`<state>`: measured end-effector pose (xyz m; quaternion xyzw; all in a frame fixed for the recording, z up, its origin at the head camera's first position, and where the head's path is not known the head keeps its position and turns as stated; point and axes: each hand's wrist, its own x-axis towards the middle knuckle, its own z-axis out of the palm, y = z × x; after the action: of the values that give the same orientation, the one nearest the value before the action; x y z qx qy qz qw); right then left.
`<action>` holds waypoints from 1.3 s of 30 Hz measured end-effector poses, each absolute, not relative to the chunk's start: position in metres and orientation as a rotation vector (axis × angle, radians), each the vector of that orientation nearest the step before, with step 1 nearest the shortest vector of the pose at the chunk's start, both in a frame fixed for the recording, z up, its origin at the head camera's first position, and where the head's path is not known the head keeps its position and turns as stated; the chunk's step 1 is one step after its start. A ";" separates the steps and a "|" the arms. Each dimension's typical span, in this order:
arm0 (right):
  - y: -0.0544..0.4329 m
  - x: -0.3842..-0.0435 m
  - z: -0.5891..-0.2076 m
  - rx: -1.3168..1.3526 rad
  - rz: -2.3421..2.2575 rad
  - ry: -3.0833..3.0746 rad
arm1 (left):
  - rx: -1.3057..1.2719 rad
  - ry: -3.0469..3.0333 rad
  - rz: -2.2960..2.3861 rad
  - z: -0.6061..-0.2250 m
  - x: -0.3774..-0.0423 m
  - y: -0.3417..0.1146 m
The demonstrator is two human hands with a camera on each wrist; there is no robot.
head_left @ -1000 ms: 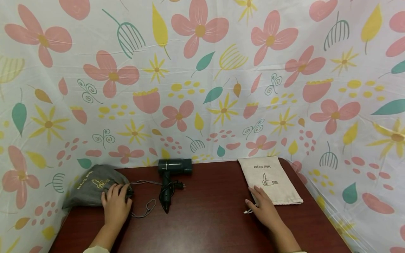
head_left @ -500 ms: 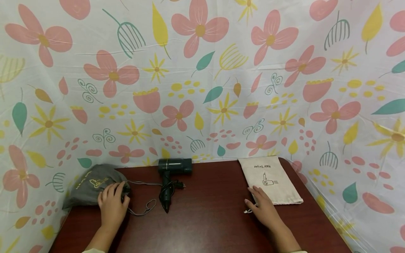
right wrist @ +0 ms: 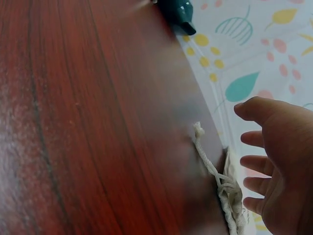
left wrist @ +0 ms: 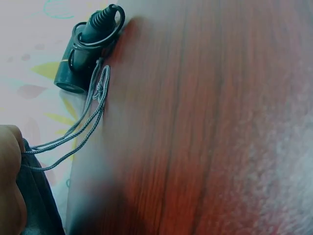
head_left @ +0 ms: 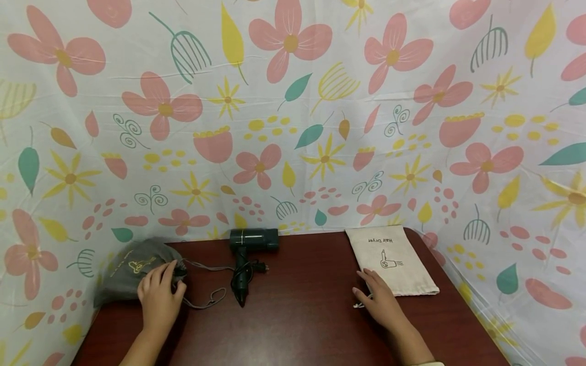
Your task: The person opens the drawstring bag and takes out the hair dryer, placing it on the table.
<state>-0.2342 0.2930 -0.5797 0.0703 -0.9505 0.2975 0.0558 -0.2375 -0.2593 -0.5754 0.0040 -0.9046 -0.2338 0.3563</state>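
Note:
My left hand [head_left: 158, 300] holds the mouth edge of a dark grey drawstring pouch [head_left: 121, 282], its fingers bent over the cloth. Gold lettering and a hair dryer drawing mark the pouch, which bulges. Grey cords [left wrist: 73, 139] run from it toward a dark green hair dryer [head_left: 253, 240] that lies with its cable wound round the handle. Over the near left edge of a flat beige "Hair Dryer" pouch [head_left: 398, 254], my right hand [head_left: 382, 302] has its fingers extended. In the right wrist view, these fingers grip nothing and white drawstring [right wrist: 210, 166] lies beside them.
All of this lies on a reddish-brown wooden table [head_left: 284, 325]. A floral-patterned cloth [head_left: 293, 117] hangs behind the table and along both sides. The hair dryer stands at the back edge, between the two pouches.
My left hand has shifted a little left and nearer, and the grey pouch's mouth has moved with it. Its printed side now looks more slanted. The right hand has stayed put.

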 end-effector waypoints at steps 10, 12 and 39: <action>0.289 -0.235 -0.582 0.214 0.941 -2.879 | 0.024 -2.286 -0.663 -0.568 -0.230 -0.253; 0.287 -0.235 -0.582 0.211 0.955 -2.872 | 0.027 -2.280 -0.679 -0.566 -0.229 -0.251; 0.254 -0.229 -0.579 0.239 1.104 -2.825 | -0.011 -2.185 -0.790 -0.559 -0.211 -0.232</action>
<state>-0.2287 0.2543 -0.5791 0.0783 -0.9274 0.3625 0.0496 -0.2113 -0.2318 -0.5594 -0.0044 -0.8629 -0.3119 0.3977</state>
